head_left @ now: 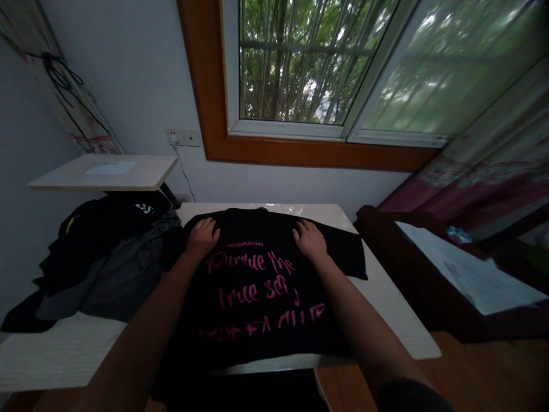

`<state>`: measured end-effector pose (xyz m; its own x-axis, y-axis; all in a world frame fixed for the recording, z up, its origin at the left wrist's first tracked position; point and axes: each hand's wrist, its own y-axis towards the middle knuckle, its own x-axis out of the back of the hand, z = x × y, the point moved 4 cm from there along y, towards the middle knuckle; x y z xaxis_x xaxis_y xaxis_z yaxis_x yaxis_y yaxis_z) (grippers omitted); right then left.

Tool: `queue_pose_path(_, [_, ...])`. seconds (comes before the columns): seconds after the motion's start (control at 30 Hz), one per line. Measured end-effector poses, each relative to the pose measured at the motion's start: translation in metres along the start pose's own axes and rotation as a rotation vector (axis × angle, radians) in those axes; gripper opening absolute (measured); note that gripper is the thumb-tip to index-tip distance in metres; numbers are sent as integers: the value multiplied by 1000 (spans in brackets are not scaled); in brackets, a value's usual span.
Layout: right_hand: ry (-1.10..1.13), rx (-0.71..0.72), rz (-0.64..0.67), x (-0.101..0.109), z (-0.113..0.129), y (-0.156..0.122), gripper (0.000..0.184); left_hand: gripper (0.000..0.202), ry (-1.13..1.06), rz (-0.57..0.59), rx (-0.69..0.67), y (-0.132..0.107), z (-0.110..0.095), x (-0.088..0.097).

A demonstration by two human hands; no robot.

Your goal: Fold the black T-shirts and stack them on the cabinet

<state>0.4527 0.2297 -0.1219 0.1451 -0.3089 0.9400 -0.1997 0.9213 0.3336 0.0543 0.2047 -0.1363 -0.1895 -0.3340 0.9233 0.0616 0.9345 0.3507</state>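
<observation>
A black T-shirt (257,320) with pink lettering lies spread flat on a white table (386,297), its hem hanging over the near edge. My left hand (201,236) rests on the shirt's upper left, near the shoulder, fingers curled down onto the cloth. My right hand (309,239) presses on the upper right shoulder area, fingers lying on the fabric. The right sleeve (347,254) sticks out flat to the right.
A heap of dark and grey clothes (107,257) covers the table's left part. A small light side table (107,171) stands behind it by the wall. A dark wooden piece with a white sheet (467,274) stands to the right. A window is ahead.
</observation>
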Motion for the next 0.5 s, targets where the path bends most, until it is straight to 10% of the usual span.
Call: queue_pose_path(0.5, [-10, -68, 49, -15, -27, 30, 54, 57, 11, 68, -12, 29, -3, -13])
